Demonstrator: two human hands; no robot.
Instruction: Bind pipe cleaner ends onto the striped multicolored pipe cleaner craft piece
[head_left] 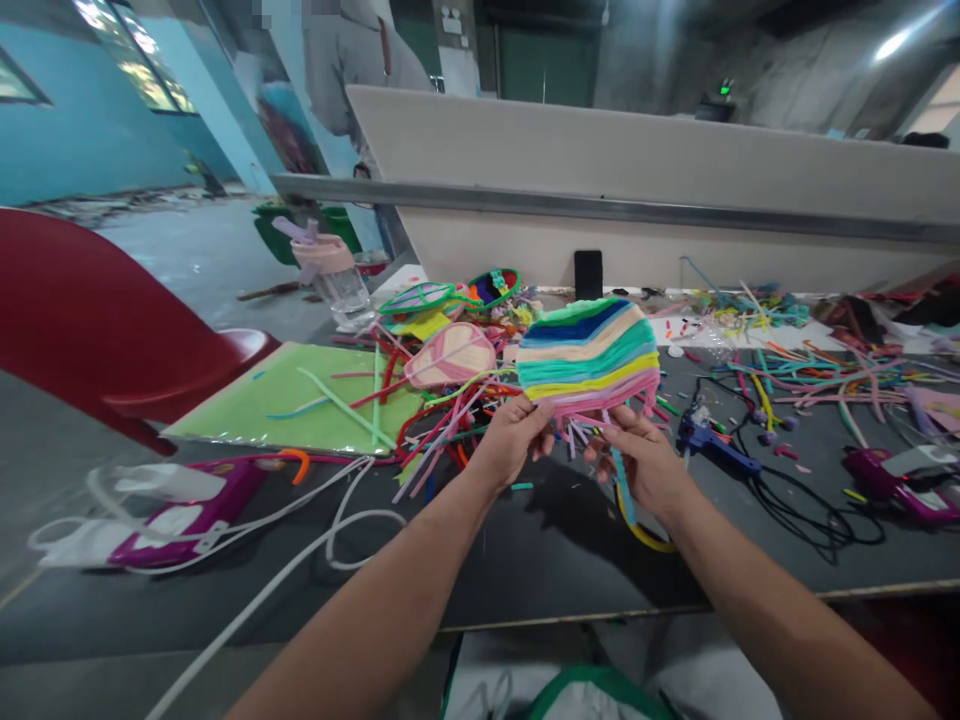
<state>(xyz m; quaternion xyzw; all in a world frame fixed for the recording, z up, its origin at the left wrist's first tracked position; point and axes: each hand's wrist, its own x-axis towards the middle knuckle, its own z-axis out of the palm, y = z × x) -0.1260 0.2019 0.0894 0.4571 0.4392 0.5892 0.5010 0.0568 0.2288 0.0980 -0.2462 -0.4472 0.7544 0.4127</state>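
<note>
A striped pipe-cleaner panel (589, 350) in green, blue, cream, yellow and pink is held up above the dark table. My left hand (517, 435) pinches its lower left edge, thumb on top. At its lower right edge my right hand (637, 455) is closed, with a lilac and a light blue strip near the fingers. Pink strands hang along the bottom of the panel. Behind my left hand lies a heap of loose pipe cleaners (442, 430). A pink oval piece (451, 355) rests on that heap.
A blue glue gun (716, 445) with a black cord lies to the right. Purple power strips (195, 510) sit at both sides. A water bottle (334, 275) and phone (589, 275) stand at the back. A red chair (112, 320) is at left; a person (367, 50) stands behind.
</note>
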